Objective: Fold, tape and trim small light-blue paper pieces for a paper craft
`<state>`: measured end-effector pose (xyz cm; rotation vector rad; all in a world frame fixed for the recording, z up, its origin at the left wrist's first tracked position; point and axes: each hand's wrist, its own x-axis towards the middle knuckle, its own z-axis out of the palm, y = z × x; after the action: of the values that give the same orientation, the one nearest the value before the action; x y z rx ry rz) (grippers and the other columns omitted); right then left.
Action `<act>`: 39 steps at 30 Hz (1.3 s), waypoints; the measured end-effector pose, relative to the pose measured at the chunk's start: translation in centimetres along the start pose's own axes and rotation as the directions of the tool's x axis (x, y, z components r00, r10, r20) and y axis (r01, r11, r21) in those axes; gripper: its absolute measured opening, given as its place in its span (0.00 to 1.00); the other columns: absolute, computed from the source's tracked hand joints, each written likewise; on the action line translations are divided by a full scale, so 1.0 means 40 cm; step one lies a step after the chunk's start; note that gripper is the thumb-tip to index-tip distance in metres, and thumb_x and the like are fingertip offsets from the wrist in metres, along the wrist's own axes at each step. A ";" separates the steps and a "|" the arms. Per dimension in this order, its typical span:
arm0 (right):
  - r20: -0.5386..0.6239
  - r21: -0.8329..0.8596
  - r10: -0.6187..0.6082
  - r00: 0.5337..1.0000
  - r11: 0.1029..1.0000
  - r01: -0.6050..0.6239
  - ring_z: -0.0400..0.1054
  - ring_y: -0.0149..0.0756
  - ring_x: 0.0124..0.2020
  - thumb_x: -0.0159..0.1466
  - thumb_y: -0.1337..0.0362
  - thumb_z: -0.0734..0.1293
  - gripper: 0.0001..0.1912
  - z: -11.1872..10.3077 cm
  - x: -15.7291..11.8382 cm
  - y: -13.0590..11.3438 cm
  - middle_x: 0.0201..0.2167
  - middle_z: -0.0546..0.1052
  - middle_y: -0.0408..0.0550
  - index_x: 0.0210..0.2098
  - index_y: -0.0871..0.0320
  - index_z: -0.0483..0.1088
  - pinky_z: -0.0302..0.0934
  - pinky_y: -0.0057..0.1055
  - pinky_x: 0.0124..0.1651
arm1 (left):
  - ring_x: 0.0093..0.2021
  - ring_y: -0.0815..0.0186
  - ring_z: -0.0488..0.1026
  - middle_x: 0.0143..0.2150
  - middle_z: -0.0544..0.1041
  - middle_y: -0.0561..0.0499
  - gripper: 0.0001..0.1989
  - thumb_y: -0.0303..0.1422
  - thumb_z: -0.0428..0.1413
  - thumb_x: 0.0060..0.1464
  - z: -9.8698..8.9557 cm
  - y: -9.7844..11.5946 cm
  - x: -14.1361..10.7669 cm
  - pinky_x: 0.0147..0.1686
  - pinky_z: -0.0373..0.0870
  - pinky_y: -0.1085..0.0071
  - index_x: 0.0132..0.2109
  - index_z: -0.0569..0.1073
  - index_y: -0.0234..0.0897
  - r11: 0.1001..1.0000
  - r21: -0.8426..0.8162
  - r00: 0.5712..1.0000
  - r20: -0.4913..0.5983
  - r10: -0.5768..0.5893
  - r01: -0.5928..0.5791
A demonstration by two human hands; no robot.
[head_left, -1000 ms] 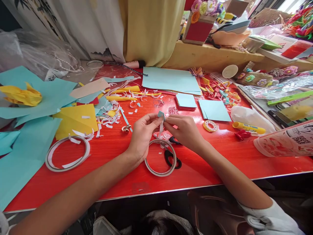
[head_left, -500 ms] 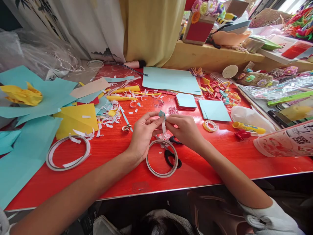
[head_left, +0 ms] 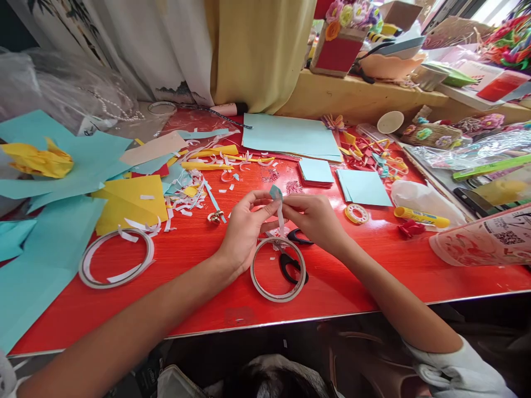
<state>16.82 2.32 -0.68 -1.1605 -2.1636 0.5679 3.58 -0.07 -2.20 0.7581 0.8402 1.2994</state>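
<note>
My left hand [head_left: 244,226] pinches a small folded piece of light blue paper [head_left: 275,192] between thumb and fingers. Against its right side, my right hand [head_left: 311,218] has its fingertips closed on the paper or the tape at it; which one is hidden. A white strip of tape [head_left: 281,218] runs from the paper down to a roll of double-sided tape [head_left: 254,276], which hangs or stands just below my hands. Behind that roll lie scissors with black handles [head_left: 286,268], their blades mostly covered.
A second tape roll [head_left: 85,271] lies left, near yellow paper [head_left: 133,202] and paper scraps [head_left: 186,193]. Blue paper squares [head_left: 363,187], a small yellow tape ring [head_left: 357,214], a glue stick [head_left: 421,216] and a large cup [head_left: 477,240] are on the right. Large blue sheets [head_left: 290,135] lie behind.
The tape roll under my hands has shifted slightly right. The blue paper has tilted a little between my fingers, and both hands keep their hold.
</note>
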 end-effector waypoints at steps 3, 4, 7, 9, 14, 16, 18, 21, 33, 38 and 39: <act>-0.010 0.031 0.042 0.999 0.999 -0.041 0.53 0.23 0.19 0.59 0.69 0.59 0.15 -0.001 0.001 -0.002 0.15 0.62 0.39 0.17 0.61 0.60 0.47 0.22 0.23 | 0.32 0.74 0.70 0.38 0.68 0.52 0.09 0.28 0.59 0.44 0.003 0.003 -0.003 0.28 0.71 0.78 0.36 0.70 0.35 1.000 -0.010 1.000 -0.013 -0.017 0.017; -0.011 0.040 0.050 0.999 0.998 -0.050 0.52 0.23 0.19 0.59 0.68 0.59 0.15 -0.001 0.001 -0.003 0.15 0.62 0.39 0.16 0.61 0.59 0.46 0.22 0.23 | 0.31 0.74 0.70 0.38 0.67 0.52 0.09 0.28 0.59 0.44 0.004 0.004 -0.004 0.28 0.71 0.79 0.36 0.70 0.35 1.000 -0.011 1.000 -0.017 -0.023 0.023; -0.013 0.045 0.053 0.999 0.998 -0.052 0.52 0.23 0.19 0.60 0.68 0.59 0.15 -0.001 0.001 -0.005 0.15 0.62 0.39 0.16 0.61 0.59 0.46 0.22 0.22 | 0.31 0.74 0.70 0.38 0.68 0.52 0.09 0.28 0.59 0.45 0.005 0.006 -0.005 0.28 0.71 0.78 0.36 0.70 0.35 0.999 -0.020 0.999 -0.016 -0.031 0.031; -0.021 0.015 0.039 0.999 0.999 -0.039 0.52 0.23 0.19 0.60 0.68 0.58 0.15 0.000 0.001 -0.005 0.15 0.61 0.40 0.17 0.61 0.59 0.46 0.22 0.23 | 0.31 0.73 0.70 0.37 0.68 0.52 0.09 0.28 0.59 0.44 0.004 0.007 -0.005 0.28 0.71 0.76 0.36 0.70 0.35 0.999 -0.031 0.999 -0.005 -0.034 0.034; -0.042 -0.046 0.008 0.999 0.999 -0.010 0.53 0.24 0.20 0.59 0.69 0.59 0.15 -0.002 0.000 -0.005 0.16 0.63 0.41 0.17 0.61 0.61 0.47 0.23 0.23 | 0.34 0.71 0.69 0.35 0.67 0.53 0.08 0.28 0.60 0.43 0.003 0.008 -0.001 0.32 0.72 0.72 0.34 0.70 0.35 0.997 -0.066 0.999 0.029 -0.041 0.042; -0.040 0.012 0.035 0.999 0.999 -0.034 0.55 0.24 0.20 0.59 0.69 0.59 0.13 -0.005 0.000 -0.006 0.16 0.64 0.41 0.19 0.61 0.64 0.48 0.22 0.23 | 0.36 0.71 0.69 0.35 0.68 0.52 0.09 0.27 0.60 0.43 0.005 0.009 0.000 0.35 0.71 0.71 0.34 0.70 0.34 0.995 -0.077 0.998 0.038 -0.058 0.060; -0.031 0.101 0.077 0.997 0.992 -0.073 0.59 0.25 0.21 0.59 0.69 0.58 0.12 -0.008 0.001 -0.005 0.17 0.66 0.41 0.21 0.61 0.66 0.51 0.22 0.24 | 0.37 0.70 0.69 0.36 0.69 0.52 0.10 0.25 0.60 0.43 0.007 0.012 -0.001 0.39 0.69 0.70 0.36 0.70 0.34 0.993 -0.090 0.995 0.062 -0.076 0.081; -0.035 0.214 0.123 0.992 0.970 -0.112 0.62 0.27 0.23 0.60 0.67 0.58 0.12 -0.012 0.002 0.000 0.18 0.68 0.42 0.24 0.62 0.68 0.55 0.23 0.26 | 0.40 0.69 0.69 0.41 0.70 0.50 0.11 0.27 0.59 0.45 0.005 0.020 0.000 0.41 0.66 0.70 0.39 0.71 0.35 0.995 -0.037 0.993 0.086 -0.087 0.091; 0.241 0.508 0.119 0.963 0.830 -0.230 0.67 0.29 0.27 0.59 0.59 0.62 0.13 -0.012 0.007 0.006 0.26 0.73 0.45 0.36 0.61 0.72 0.64 0.28 0.32 | 0.30 0.68 0.69 0.27 0.75 0.52 0.06 0.33 0.57 0.48 -0.016 0.083 0.030 0.36 0.62 0.74 0.28 0.76 0.37 0.783 0.514 0.936 0.152 0.319 -0.350; 0.181 0.392 0.133 0.974 0.899 -0.195 0.69 0.32 0.34 0.58 0.60 0.63 0.14 -0.001 0.006 0.013 0.32 0.75 0.47 0.41 0.60 0.71 0.64 0.32 0.38 | 0.30 0.69 0.67 0.27 0.74 0.53 0.06 0.33 0.56 0.48 -0.031 0.091 0.040 0.33 0.62 0.75 0.28 0.76 0.37 0.737 0.547 0.898 0.068 0.434 -0.397; 0.168 0.365 0.136 0.977 0.912 -0.189 0.69 0.32 0.34 0.58 0.59 0.63 0.14 0.001 0.006 0.013 0.33 0.75 0.48 0.40 0.60 0.71 0.64 0.32 0.39 | 0.29 0.69 0.67 0.27 0.74 0.53 0.06 0.33 0.56 0.48 -0.034 0.095 0.043 0.31 0.62 0.75 0.28 0.76 0.37 0.734 0.543 0.887 0.047 0.459 -0.408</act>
<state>17.00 2.79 -0.98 -1.1148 -1.9575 1.1181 0.65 2.14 0.19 1.4258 1.1756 1.5330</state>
